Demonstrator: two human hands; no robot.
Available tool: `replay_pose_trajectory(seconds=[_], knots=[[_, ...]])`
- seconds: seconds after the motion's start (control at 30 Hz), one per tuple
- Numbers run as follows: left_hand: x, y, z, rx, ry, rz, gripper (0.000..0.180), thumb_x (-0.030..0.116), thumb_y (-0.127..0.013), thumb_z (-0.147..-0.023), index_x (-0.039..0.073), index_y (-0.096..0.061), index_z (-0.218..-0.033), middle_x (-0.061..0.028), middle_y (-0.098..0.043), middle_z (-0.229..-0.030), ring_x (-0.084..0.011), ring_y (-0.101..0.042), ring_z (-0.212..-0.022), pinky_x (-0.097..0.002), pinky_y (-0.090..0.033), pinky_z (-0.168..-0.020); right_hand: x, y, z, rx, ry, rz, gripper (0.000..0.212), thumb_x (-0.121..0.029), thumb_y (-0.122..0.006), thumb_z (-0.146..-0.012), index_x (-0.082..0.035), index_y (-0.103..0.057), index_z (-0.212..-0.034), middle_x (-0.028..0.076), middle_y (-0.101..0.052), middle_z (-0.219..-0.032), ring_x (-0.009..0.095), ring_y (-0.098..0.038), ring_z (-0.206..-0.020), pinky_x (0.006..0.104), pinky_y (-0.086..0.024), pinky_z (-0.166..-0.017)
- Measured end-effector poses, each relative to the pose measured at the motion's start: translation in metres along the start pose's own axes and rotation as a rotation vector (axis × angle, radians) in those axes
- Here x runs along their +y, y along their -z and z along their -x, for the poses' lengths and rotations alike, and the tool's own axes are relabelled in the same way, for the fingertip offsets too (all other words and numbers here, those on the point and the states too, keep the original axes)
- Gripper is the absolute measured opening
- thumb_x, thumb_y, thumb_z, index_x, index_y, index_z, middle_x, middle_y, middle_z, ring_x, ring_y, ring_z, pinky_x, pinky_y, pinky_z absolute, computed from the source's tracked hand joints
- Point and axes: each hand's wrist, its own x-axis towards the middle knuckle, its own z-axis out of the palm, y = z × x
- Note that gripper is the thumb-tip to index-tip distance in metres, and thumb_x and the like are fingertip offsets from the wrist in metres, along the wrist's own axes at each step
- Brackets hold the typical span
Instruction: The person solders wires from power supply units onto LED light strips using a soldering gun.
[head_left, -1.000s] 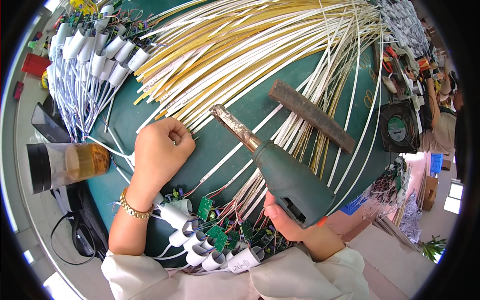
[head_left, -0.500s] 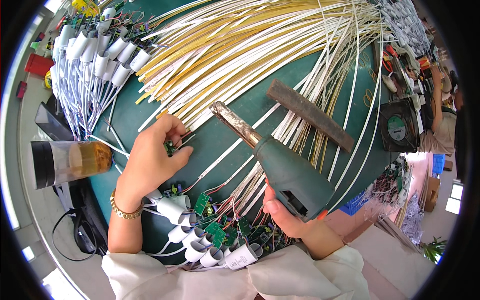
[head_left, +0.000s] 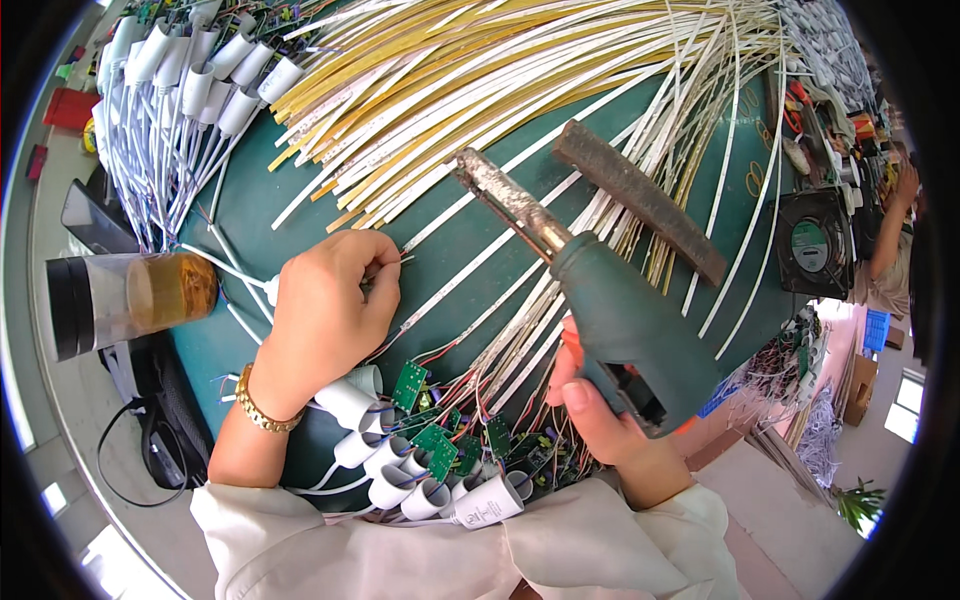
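Your right hand [head_left: 600, 425] is wrapped tight around the dark green grip of a pistol-type soldering gun [head_left: 610, 310], thumb lying up along the near side of the handle. From that grip the gun runs up and to the left: its long axis slants from the handle at lower right to the scorched, rusty barrel at upper left, and the tip ends over the white strips, a little to the right of and above your other hand. The tip is not touching your fingers; whether it rests on a strip cannot be told.

Your left hand [head_left: 325, 310] is closed, knuckles up, pinching thin wire ends [head_left: 395, 262] at its fingertips and pressing them down on the green mat [head_left: 250, 200]. A white LED strip [head_left: 470, 275] lies just beside those fingertips, running diagonally toward the upper right. A gold bracelet [head_left: 262, 405] circles that wrist.

Behind the gun's barrel a rusty flat metal bar [head_left: 640, 200] lies across the strips. Yellow LED strips [head_left: 480, 60] fan out across the top of the mat. White cylindrical caps [head_left: 400, 475] with small green circuit boards [head_left: 410, 385] crowd the near edge between your forearms.
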Motion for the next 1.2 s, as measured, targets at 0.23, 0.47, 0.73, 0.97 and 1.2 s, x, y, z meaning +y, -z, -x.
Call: replay_pose_trajectory(seconds=[0.23,0.47,0.73,0.97,1.2], knots=[[-0.002,-0.003,-0.006,0.002,0.156,0.041,0.004,0.003,-0.062,-0.08,-0.002,-0.061,-0.08,-0.0078,-0.058,-0.065,-0.0138,-0.055,-0.06,-0.0276,-0.044,-0.058,-0.004,0.006,0.001,-0.072,-0.008,0.222,0.042,-0.014,-0.064,-0.086,0.003,-0.051,-0.123,0.013,-0.058,-0.091,0.016,-0.056,-0.062,0.029,-0.047,-0.053],[0.0,-0.003,-0.008,-0.015,0.186,0.027,0.007,0.006,-0.064,-0.079,-0.001,-0.062,-0.08,-0.0065,-0.059,-0.065,-0.0145,-0.055,-0.059,-0.0289,-0.044,-0.057,-0.007,0.004,0.015,-0.094,-0.241,0.135,0.045,-0.022,-0.065,-0.087,0.0,-0.051,-0.123,0.014,-0.057,-0.099,0.017,-0.056,-0.063,0.0299,-0.047,-0.055],[-0.002,-0.006,-0.012,-0.002,0.257,-0.018,0.006,0.011,-0.066,-0.072,0.005,-0.064,-0.072,-0.0089,-0.061,-0.06,-0.0256,-0.06,-0.056,-0.0357,-0.047,-0.056,-0.006,0.004,0.014,-0.137,-0.208,0.226,0.036,-0.02,-0.065,-0.086,-0.001,-0.056,-0.115,0.008,-0.059,-0.079,0.015,-0.056,-0.063,0.0286,-0.047,-0.058],[0.002,-0.004,-0.018,-0.058,0.301,-0.021,0.008,0.006,-0.065,-0.072,-0.002,-0.064,-0.073,-0.0061,-0.059,-0.061,-0.0118,-0.055,-0.056,-0.0272,-0.046,-0.058,-0.014,0.008,0.007,-0.273,-0.129,0.476,0.024,-0.012,-0.067,-0.074,-0.006,-0.065,-0.097,0.008,-0.063,-0.091,0.021,-0.062,-0.073,0.0312,-0.05,-0.062],[0.002,-0.002,-0.022,-0.102,0.316,0.009,0.007,0.005,-0.065,-0.071,-0.002,-0.064,-0.072,-0.0052,-0.058,-0.06,-0.0103,-0.053,-0.056,-0.026,-0.045,-0.058,-0.01,0.006,0.01,-0.209,-0.121,0.386,0.042,-0.011,-0.073,-0.063,-0.005,-0.067,-0.104,0.009,-0.064,-0.093,0.023,-0.066,-0.066,0.0298,-0.051,-0.054]])
